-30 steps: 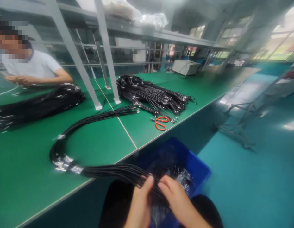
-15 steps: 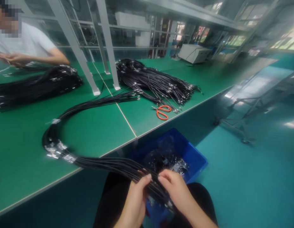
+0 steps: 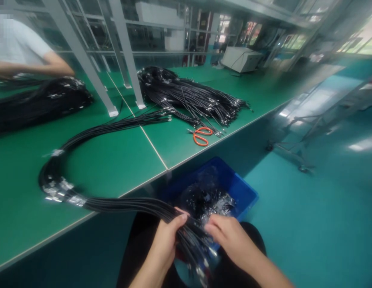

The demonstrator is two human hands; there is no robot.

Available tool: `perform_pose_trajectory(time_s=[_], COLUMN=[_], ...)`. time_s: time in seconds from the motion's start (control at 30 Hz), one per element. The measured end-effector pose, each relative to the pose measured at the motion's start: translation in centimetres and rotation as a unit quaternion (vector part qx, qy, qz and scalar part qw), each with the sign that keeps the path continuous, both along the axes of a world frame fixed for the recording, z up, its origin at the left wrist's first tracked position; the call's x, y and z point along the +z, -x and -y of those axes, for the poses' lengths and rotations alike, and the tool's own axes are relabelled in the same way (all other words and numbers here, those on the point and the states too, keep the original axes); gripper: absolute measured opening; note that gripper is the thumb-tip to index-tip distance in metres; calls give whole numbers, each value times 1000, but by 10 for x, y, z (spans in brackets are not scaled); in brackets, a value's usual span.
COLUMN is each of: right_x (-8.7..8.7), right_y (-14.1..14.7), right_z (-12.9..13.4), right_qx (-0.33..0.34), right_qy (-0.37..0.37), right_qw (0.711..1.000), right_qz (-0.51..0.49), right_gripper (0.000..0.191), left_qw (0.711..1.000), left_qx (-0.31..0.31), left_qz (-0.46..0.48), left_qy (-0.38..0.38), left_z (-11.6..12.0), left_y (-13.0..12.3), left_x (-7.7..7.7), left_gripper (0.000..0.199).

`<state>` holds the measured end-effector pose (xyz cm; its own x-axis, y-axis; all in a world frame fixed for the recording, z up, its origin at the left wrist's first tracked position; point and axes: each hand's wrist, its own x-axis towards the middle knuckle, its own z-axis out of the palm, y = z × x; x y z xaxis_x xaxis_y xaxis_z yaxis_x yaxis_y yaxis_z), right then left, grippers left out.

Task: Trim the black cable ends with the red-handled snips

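Observation:
A long bundle of black cables [image 3: 119, 204] curves over the green table and hangs past its front edge. My left hand [image 3: 170, 236] is wrapped round the bundle near its lower end, thumb on top. Loose cable ends with shiny tips fan out below it, somewhat blurred. Just right of the bundle, my right hand [image 3: 223, 232] has its fingers curled together; whatever they pinch is too small or hidden to make out. Under both hands stands a blue bin [image 3: 247, 196] holding dark and clear scraps.
Orange-handled scissors [image 3: 201, 137] lie near the edge of the green table [image 3: 113, 160], beside a large cable pile [image 3: 186, 94]. Metal posts [image 3: 125, 52] rise from the table. At the far left, a person's arm [image 3: 58, 64] is behind another cable pile [image 3: 38, 100].
My right hand has moved slightly away from the bundle, and the cable ends have spread apart lower down. The camera view has shifted a little.

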<state>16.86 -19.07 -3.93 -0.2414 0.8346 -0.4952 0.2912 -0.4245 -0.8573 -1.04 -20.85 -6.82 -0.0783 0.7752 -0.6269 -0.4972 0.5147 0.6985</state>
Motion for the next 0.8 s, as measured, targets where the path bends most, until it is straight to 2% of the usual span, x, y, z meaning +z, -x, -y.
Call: perform_pose_trajectory(time_s=[0.13,0.2,0.33,0.47,0.63,0.8], right_x=[-4,-10,-25,-29,-25,-20], right_y=[-25,-27,-3,16,17,24], right_z=[10,16,30,35,27,29], right_qx=[-29,-45,-33,-45,-51,-70], right_qy=[43,67,146,177,158,127], right_qw=[998,992,966,943,949,970], right_qz=[-48,-95,-210,-278,-268,-193], right_gripper=[34,35,34,34,26,35], left_qw=[999,999,998,998,998,996], left_qx=[45,50,54,59,69,93], left_qz=[-6,2,12,7,-6,-18], left_qy=[9,4,-9,-7,-1,-1], left_z=[-7,-10,-14,-15,-18,-18], left_y=[1,3,4,4,4,2], left_x=[3,7,15,17,16,11], left_gripper=[18,19,19,19,18,18])
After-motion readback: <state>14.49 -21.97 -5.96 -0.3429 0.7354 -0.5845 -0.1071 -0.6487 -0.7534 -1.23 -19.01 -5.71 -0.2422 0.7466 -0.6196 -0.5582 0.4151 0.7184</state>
